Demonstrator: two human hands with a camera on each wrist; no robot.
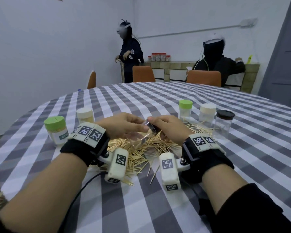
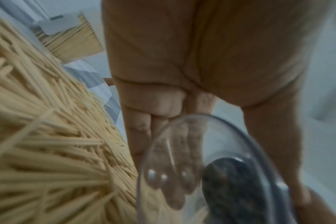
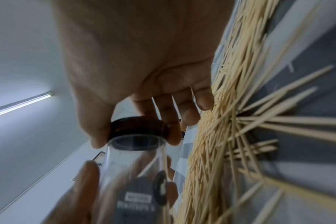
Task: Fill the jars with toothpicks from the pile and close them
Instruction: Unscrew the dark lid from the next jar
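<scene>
Grey-and-white checked cloth covers the table (image 1: 166, 207) before you, with pale walls behind and two other people by a counter at the back. Orange chairs (image 1: 143, 74) stand at the far edge.

Your toothpick pile (image 1: 141, 153) spreads across the cloth directly under both hands. Five capped jars stand around it: a green-lidded jar (image 1: 55, 130) and a cream-lidded jar (image 1: 84, 115) to your left, another green-capped jar (image 1: 185, 111), a cream-capped jar (image 1: 207, 113) and a black-capped jar (image 1: 224, 124) to your right.

You hold a sixth, clear jar (image 1: 142, 137) tilted in the air above the pile, between your two hands. Your left hand (image 1: 123, 126) grasps its transparent body, fingers (image 2: 175, 181) curled round the wall, seen through the plastic. Your right hand (image 1: 168, 127) pinches the black lid (image 3: 138, 128) between thumb and fingers at the jar's mouth. From the right wrist view the lid sits on the rim; whether it is fully seated cannot be told. That jar's contents are unclear, the frames being blurred.
</scene>
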